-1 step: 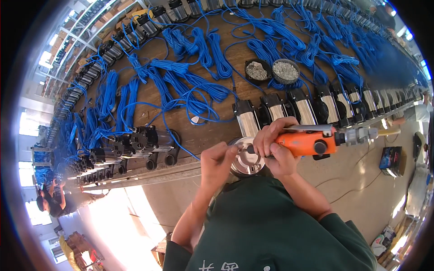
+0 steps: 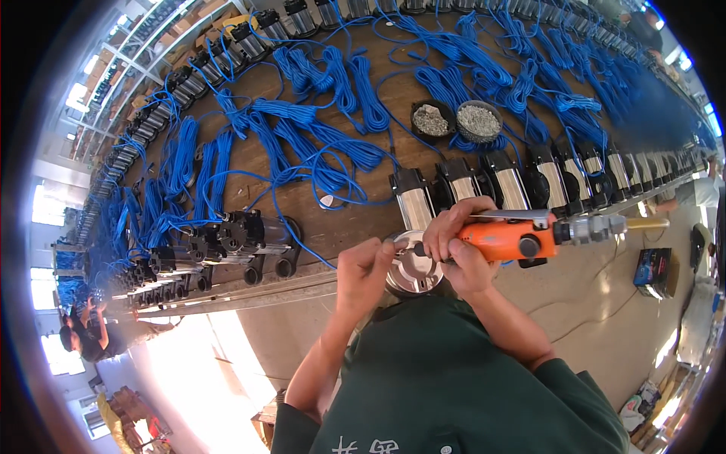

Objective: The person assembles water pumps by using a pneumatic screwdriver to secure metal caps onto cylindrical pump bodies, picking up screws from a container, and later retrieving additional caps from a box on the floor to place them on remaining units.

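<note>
My right hand (image 2: 463,250) is closed around an orange air screwdriver (image 2: 508,240), which lies almost level with its hose end to the right. The tool's dark tip points left, toward my left hand (image 2: 363,274). My left fingers are pinched together at that tip, and whatever sits between them is too small and covered to name. Just below the tip, close to my body, is the round shiny metal end (image 2: 414,274) of a pump. Part of it is hidden behind my hands. A steel-sided pump (image 2: 416,206) stands at the bench edge just beyond.
Steel-bodied pumps (image 2: 508,180) line the bench edge to the right, and more (image 2: 257,234) lie at the left. Coiled blue cables (image 2: 302,136) cover the wooden bench (image 2: 249,163). Two bowls of small metal parts (image 2: 478,121) sit beyond my hands. Another person (image 2: 94,337) works far left.
The air screwdriver has shifted slightly left in my right hand. My left hand stays nearly in place, still pinched at the tip.
</note>
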`<act>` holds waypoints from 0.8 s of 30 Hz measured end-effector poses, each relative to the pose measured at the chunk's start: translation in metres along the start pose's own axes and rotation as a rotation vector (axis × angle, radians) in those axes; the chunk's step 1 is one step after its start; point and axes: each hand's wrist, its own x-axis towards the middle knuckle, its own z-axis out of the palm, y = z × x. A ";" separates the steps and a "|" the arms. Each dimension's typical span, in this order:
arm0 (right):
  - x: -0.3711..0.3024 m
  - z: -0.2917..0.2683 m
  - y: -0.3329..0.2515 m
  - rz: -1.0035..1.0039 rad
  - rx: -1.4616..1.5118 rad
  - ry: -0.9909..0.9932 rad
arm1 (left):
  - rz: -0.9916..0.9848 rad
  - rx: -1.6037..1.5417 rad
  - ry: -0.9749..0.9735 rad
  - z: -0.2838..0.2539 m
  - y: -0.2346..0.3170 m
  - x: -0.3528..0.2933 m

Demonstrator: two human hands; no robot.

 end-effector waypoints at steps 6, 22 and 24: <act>-0.009 -0.008 0.018 0.098 -0.021 -0.031 | -0.261 -0.104 -0.042 -0.005 0.000 -0.003; -0.002 -0.001 0.019 0.130 -0.371 -0.173 | -0.426 -1.017 0.434 -0.017 -0.018 -0.018; 0.002 0.005 0.015 0.088 -0.338 -0.134 | -0.407 -0.971 0.348 -0.018 -0.009 -0.020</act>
